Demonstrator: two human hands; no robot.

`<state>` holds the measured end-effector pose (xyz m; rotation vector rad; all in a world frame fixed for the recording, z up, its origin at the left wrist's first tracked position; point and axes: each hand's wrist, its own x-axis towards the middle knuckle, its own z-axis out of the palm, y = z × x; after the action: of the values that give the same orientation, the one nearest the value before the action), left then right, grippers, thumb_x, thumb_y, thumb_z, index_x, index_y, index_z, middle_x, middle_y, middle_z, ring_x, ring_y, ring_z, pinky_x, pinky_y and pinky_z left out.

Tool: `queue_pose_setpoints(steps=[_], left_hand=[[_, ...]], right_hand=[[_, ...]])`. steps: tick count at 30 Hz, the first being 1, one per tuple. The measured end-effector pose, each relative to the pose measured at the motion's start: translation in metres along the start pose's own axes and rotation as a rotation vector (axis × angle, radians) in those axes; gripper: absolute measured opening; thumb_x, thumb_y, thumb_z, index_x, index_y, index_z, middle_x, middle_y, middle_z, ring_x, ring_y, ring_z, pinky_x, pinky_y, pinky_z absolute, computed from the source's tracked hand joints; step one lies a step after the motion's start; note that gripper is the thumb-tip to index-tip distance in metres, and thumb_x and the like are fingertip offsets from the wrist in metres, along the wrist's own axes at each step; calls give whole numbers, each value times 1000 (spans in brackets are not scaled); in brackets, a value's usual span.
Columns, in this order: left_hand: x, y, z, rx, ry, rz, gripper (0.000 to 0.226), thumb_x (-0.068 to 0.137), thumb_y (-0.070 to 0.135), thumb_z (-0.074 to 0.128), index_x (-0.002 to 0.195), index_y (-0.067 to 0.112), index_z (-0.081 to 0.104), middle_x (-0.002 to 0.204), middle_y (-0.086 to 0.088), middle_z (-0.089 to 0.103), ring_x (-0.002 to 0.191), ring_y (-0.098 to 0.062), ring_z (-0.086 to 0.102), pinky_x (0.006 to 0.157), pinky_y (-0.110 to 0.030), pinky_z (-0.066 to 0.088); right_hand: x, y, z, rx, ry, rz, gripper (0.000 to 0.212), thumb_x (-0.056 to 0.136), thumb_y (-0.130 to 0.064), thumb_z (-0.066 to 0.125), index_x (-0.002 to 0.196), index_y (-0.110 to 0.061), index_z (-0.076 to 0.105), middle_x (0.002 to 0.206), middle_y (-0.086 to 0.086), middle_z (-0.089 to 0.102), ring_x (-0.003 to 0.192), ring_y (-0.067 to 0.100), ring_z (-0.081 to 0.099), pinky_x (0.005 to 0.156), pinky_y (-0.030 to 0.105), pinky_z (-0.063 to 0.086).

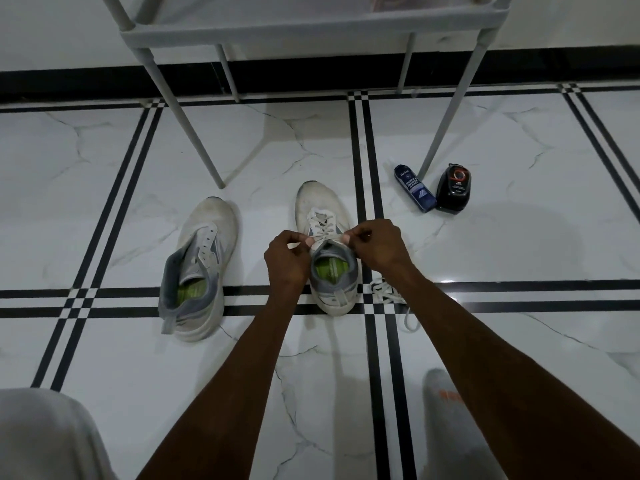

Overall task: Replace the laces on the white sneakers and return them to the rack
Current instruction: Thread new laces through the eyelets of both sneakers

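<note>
Knees: at the bottom edge we see a grey-clad knee [45, 434] on the left and a grey sock with orange marks [446, 400] on the right.
Loose lace: a white lace [391, 299] lies in a heap on the tiled floor [519, 358], just beside the heel of the laced sneaker and partly under our right forearm.
Left hand: our left hand [289, 259] pinches a lace end at the sneaker's top eyelets, fingers curled.
Right hand: our right hand [377, 245] pinches the other lace end on the opposite side, fingers curled too.
Laced sneaker: the white sneaker [325, 244] stands upright between our hands, toe pointing away, laces crossed up its front.
Other sneaker: a second white sneaker [199, 268] stands to the left, near but apart, its eyelets bare.
Cleaners: a blue bottle [414, 187] and a black container [453, 187] sit touching, right of the sneakers.
Rack: the grey rack [311, 22] stands farthest, its front legs near the shoes.
</note>
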<state>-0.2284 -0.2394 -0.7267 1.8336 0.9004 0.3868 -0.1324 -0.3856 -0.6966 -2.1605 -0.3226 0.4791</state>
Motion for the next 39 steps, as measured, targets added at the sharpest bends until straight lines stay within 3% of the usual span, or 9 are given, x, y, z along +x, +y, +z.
queue_pose_setpoints(steps=[4, 9, 13, 16, 18, 23, 28, 34, 39], left_hand=[[-4, -1, 6, -66, -38, 1, 14, 94, 20, 70, 105, 11, 71, 109, -1, 70, 99, -24, 69, 91, -40, 58], [-12, 9, 29, -64, -41, 61, 14, 95, 16, 68, 107, 9, 72, 106, 4, 65, 101, -24, 68, 94, -37, 55], [-19, 19, 46, -96, -78, 91, 17, 96, 14, 66, 111, 7, 71, 108, 4, 63, 105, -23, 66, 97, -33, 53], [-20, 19, 55, -102, -117, 76, 17, 97, 18, 66, 111, 11, 72, 109, 6, 63, 105, -23, 67, 97, -35, 54], [-20, 18, 56, -118, -130, 69, 18, 97, 20, 66, 111, 11, 72, 110, 5, 63, 105, -24, 67, 97, -36, 54], [-20, 22, 58, -117, -134, 23, 18, 97, 21, 66, 112, 12, 72, 112, 5, 63, 106, -24, 67, 96, -36, 54], [-24, 26, 60, -157, -234, -39, 19, 99, 22, 61, 112, 15, 73, 117, 2, 68, 108, -21, 66, 100, -41, 53], [-14, 41, 48, -327, -232, -100, 20, 96, 1, 58, 109, 5, 73, 111, -12, 73, 96, -21, 66, 86, -29, 53], [0, 49, 25, -654, -132, -365, 15, 93, 3, 63, 101, 8, 74, 97, -9, 74, 86, -22, 67, 73, -27, 55]], right_hand=[[-4, 25, -34, 31, -51, 3, 31, 85, -26, 77, 113, -14, 71, 113, 5, 71, 99, 21, 69, 89, 41, 57], [-20, 63, -60, -561, -258, 154, 63, 78, -40, 81, 134, -22, 58, 138, 8, 50, 132, 30, 44, 111, 41, 34], [-40, 88, -53, -567, -90, 139, 57, 73, -33, 85, 125, -23, 64, 124, 11, 47, 114, 30, 47, 96, 42, 46], [-47, 103, -53, -519, 32, 31, 2, 80, -8, 71, 80, -9, 73, 87, 15, 62, 81, 24, 56, 63, 16, 38], [-50, 108, -57, -455, 80, 62, 17, 80, 0, 65, 64, -3, 70, 64, 13, 64, 65, 23, 61, 52, 24, 41], [-48, 88, -88, -15, 319, 233, 10, 83, -23, 77, 78, -14, 79, 71, 4, 74, 58, 9, 66, 62, 15, 53], [-28, 33, -97, 575, 248, 240, 8, 84, -2, 73, 92, -3, 77, 85, 26, 70, 78, 33, 64, 85, 48, 55], [-16, -26, -51, 518, 109, 209, 14, 81, -11, 78, 95, -9, 79, 87, 16, 76, 84, 37, 73, 83, 52, 60], [-17, -43, -22, 457, 94, 215, 16, 85, -11, 76, 100, -7, 78, 84, 11, 75, 68, 18, 69, 77, 32, 60]])
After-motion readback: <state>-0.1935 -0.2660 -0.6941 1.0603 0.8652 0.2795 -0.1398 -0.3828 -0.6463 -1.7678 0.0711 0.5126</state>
